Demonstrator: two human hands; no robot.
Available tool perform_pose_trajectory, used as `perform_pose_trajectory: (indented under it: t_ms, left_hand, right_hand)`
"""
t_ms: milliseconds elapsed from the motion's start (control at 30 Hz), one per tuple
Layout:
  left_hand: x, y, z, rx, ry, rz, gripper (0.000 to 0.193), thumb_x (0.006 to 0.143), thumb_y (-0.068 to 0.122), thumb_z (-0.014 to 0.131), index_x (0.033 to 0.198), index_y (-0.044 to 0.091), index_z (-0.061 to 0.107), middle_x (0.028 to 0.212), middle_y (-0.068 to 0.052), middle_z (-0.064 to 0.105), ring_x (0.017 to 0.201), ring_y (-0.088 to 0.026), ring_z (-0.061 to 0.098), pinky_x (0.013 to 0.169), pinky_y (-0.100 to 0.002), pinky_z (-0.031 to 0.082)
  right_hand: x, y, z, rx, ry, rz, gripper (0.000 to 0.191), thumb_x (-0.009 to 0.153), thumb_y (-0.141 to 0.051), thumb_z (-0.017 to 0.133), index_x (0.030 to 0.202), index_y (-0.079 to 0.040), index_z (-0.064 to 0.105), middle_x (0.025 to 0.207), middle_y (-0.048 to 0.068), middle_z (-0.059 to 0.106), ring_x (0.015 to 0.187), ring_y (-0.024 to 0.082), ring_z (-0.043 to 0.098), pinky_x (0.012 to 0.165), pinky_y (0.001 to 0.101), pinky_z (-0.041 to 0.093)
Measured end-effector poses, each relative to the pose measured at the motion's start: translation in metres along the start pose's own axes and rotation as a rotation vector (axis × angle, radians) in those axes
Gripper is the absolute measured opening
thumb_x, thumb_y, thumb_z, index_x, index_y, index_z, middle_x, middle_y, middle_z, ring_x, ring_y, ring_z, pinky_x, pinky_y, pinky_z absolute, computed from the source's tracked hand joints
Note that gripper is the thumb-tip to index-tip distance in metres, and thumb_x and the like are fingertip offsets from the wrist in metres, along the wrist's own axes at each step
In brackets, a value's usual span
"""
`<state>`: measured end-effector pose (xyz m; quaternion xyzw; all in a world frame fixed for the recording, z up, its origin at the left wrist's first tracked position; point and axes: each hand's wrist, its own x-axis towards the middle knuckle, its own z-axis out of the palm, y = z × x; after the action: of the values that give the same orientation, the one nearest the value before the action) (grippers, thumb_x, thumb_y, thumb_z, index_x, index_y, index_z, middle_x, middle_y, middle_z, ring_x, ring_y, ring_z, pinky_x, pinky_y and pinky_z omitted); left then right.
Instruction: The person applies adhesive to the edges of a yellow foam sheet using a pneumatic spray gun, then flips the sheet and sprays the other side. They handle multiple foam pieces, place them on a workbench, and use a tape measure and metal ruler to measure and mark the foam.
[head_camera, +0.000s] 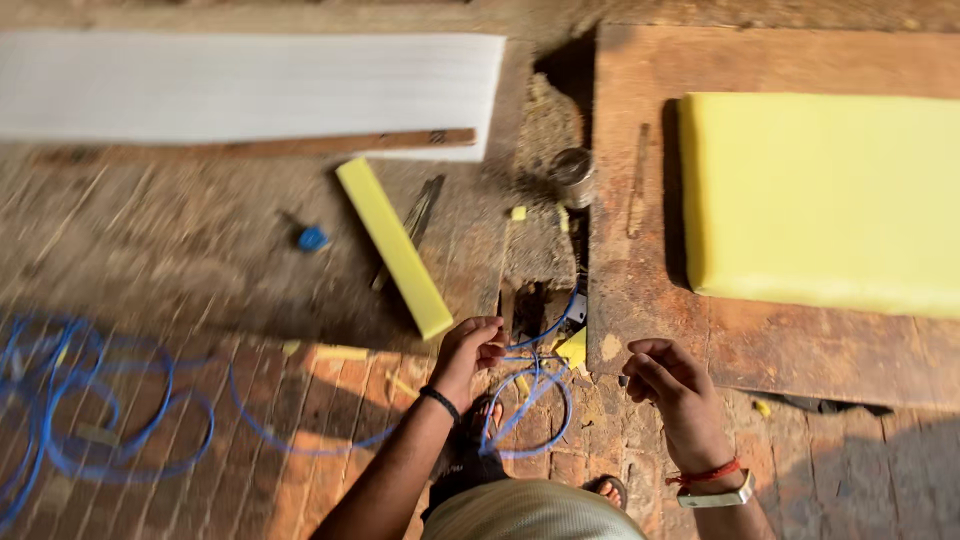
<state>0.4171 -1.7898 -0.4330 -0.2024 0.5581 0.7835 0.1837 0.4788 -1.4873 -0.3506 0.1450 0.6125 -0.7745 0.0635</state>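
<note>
My left hand (468, 350) pinches a thin blue hose (540, 385) that loops on the brick floor just in front of my feet. My right hand (668, 380) hovers to the right of the loop with curled fingers pinched together; whether anything is between them is too small to tell. The hose trails away left into a big tangle of blue coils (90, 410). A small yellow foam scrap (573, 347) lies between my hands.
A long yellow foam strip (393, 245) lies on the floor ahead. A thick yellow foam cushion (820, 200) rests on a plywood board (640, 300) at right. A white sheet (240, 85), a wooden batten (260, 148), a small metal tin (572, 175) and a blue cap (312, 238) lie farther off.
</note>
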Motion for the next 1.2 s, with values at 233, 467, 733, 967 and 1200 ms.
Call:
perform_pose_trajectory:
  t_ms: [233,467,733,967,1200]
  left_hand:
    - [0.062,0.023,0.060,0.163,-0.242,-0.072,0.023,0.095,0.018,0.063,0.114,0.009,0.071,0.094,-0.002,0.076,0.082,-0.012,0.071,0.073,-0.027,0.054]
    - [0.067,-0.007,0.195,0.307,-0.541,-0.137,0.020,0.096,0.015,0.062,0.114,0.009,0.069,0.098,-0.005,0.076,0.090,-0.014,0.071,0.081,-0.029,0.056]
    - [0.038,-0.092,0.379,0.420,-0.549,-0.216,0.026,0.097,0.019,0.060,0.119,0.006,0.067,0.106,-0.007,0.075,0.099,-0.016,0.071,0.088,-0.032,0.056]
    - [-0.009,-0.183,0.579,0.457,-0.566,-0.314,0.035,0.097,0.027,0.057,0.122,0.004,0.066,0.107,-0.011,0.073,0.101,-0.020,0.071,0.091,-0.035,0.058]
    - [-0.017,-0.215,0.708,0.420,-0.778,-0.333,0.041,0.103,0.035,0.051,0.121,0.001,0.066,0.103,-0.011,0.074,0.096,-0.019,0.071,0.087,-0.036,0.060]
  right_hand:
    - [-0.020,0.000,-0.036,0.014,0.296,-0.056,0.024,0.097,-0.013,0.063,0.116,0.000,0.068,0.093,0.007,0.073,0.077,0.015,0.065,0.069,0.0300,0.052]
    - [-0.069,-0.008,-0.153,0.094,0.664,-0.114,0.025,0.099,-0.015,0.062,0.120,-0.004,0.068,0.110,0.008,0.076,0.095,0.017,0.071,0.078,0.0312,0.053]
    - [-0.090,-0.041,-0.393,0.063,0.768,-0.182,0.028,0.099,-0.017,0.062,0.125,-0.007,0.067,0.125,0.004,0.073,0.115,0.016,0.068,0.091,0.0322,0.052]
    - [-0.114,-0.066,-0.574,0.089,0.810,-0.040,0.044,0.097,-0.021,0.063,0.139,-0.009,0.059,0.136,0.005,0.068,0.122,0.018,0.065,0.097,0.0367,0.051]
    - [-0.111,-0.085,-0.685,0.065,0.893,-0.034,0.060,0.095,-0.022,0.065,0.151,-0.010,0.047,0.145,0.007,0.061,0.127,0.017,0.060,0.096,0.0343,0.049]
